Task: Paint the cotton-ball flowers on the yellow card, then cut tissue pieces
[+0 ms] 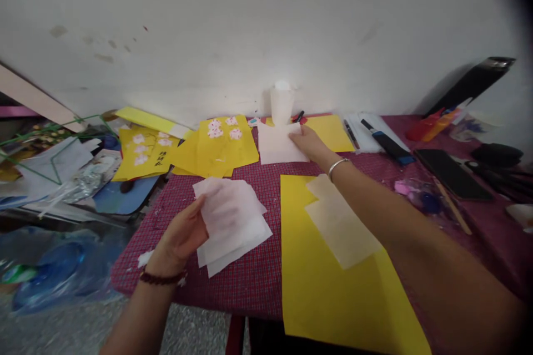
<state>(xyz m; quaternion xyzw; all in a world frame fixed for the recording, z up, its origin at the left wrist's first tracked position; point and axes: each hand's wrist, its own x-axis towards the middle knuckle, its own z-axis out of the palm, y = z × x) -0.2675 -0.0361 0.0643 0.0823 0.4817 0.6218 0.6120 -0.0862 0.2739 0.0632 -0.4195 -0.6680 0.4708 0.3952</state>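
Note:
My left hand (182, 236) grips a small stack of thin white paper sheets (233, 222) at its left edge, just above the red checked tablecloth (250, 283). My right hand (308, 143) reaches far forward, fingers flat on another white sheet (277, 144) lying near the wall. A silver bangle circles that wrist. Under my right forearm lies a large yellow sheet (328, 288) with a pale translucent piece of paper (341, 222) on it.
Yellow sheets with pink flower cut-outs (225, 141) lie at the back left. A white bottle (282, 102) stands at the wall. Pens, a black flat object (452, 173) and a blue-tipped tool (389, 144) lie to the right. Clutter and plastic fill the left side.

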